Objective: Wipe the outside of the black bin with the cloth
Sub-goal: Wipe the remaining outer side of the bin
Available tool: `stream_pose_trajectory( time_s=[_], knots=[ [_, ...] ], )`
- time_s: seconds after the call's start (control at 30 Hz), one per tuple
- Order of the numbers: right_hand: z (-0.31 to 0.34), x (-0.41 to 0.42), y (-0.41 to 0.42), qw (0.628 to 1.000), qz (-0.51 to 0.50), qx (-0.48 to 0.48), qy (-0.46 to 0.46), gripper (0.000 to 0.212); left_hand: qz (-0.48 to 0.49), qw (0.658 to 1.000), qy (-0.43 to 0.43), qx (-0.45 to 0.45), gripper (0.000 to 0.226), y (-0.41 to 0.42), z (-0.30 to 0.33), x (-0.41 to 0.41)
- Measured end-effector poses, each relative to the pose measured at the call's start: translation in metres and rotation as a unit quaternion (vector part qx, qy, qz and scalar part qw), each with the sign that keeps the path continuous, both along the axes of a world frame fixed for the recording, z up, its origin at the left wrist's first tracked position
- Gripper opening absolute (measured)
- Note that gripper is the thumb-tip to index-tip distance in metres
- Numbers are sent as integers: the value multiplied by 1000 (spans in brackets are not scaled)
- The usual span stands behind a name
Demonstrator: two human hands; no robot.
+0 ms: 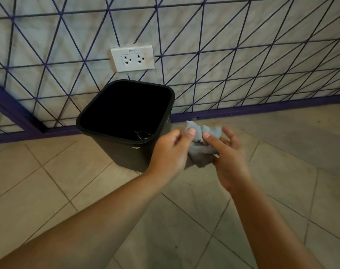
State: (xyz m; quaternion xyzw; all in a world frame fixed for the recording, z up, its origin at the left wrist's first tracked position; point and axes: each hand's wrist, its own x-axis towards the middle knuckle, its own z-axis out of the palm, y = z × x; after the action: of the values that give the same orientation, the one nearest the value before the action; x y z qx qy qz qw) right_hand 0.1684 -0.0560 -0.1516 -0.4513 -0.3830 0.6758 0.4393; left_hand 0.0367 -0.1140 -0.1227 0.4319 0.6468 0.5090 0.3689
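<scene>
Grey-blue cloth (201, 146), crumpled, is held between both hands just beside the near right corner of the black bin (114, 150). Left hand (170, 150) pinches the cloth's left edge, thumb on top and fingers curled beneath. Right hand (226, 158) takes the right edge with the thumb pressed on the fabric; its other fingers are spread and only loosely bent behind the cloth, so how firmly they grip cannot be determined. The cloth appears bunched, not spread flat. Whether it touches the bin wall cannot be told; the left hand overlaps the bin's near right corner in view.

Relation governing the next move: the bin lies forward and to the left of both hands. It stands upright on the tiled floor (87, 191), long axis vertical, open mouth up, rim (99, 133) above hand level in the picture. The left hand is the nearer one, lying against the bin's near right corner; the right hand is farther out, to the bin's right. The near outer wall of the bin is exposed below the rim and appears reachable.

Behind the bin runs a purple wire grid (223, 61) against the wall, with a white double socket (133, 58) directly above the bin's far edge. A small dark object (142, 135) lies inside the bin near its near right corner; its nature is not discernible.

Assessment: wiping does not appear to have started.
</scene>
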Motion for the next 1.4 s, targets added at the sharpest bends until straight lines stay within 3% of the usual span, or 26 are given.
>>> stream_pose_trajectory(
  time_s=[0.1, 0.2, 0.43, 0.6, 0.67, 0.77, 0.9, 1.1, 1.23, 1.33, 1.4],
  knots=[
    [2, 15, 6, 993, 77, 9, -94, 29, 31, 981, -181, -64, 28, 5, -3, -2],
    [6, 24, 10, 975, 103, 90, -177, 9, 2, 965, -247, -90, 31, 7, -7, -7],
    [14, 24, 11, 965, 77, 190, -166, 11, 41, 991, -106, -74, 33, 5, -9, 0],
    [7, 16, 10, 969, 5, 174, -176, 12, -82, 982, -151, -78, 62, -1, -12, 4],
    [3, 20, 9, 978, 58, 148, -132, 15, -84, 981, -158, -76, 54, 0, -16, 2],
    [2, 27, 11, 969, 167, 146, -112, 41, -80, 984, -141, -76, 41, 1, -20, -7],
    [7, 25, 19, 955, 141, 181, -185, 12, -141, 980, -60, -123, 50, -3, -22, -19],
    [1, 20, 18, 921, 207, 230, -236, 15, -169, 971, -2, -168, 63, -5, -27, -26],
    [-2, 13, 13, 943, 171, 228, -174, 6, -131, 975, -100, -150, 30, -4, -24, -23],
    [-4, 21, 14, 943, 237, 172, -157, 56, -39, 984, -147, -92, 30, 1, -22, -17],
    [-6, 25, 14, 920, 282, 179, -206, 67, 9, 982, -178, -62, 29, 5, -18, -15]
  ],
)
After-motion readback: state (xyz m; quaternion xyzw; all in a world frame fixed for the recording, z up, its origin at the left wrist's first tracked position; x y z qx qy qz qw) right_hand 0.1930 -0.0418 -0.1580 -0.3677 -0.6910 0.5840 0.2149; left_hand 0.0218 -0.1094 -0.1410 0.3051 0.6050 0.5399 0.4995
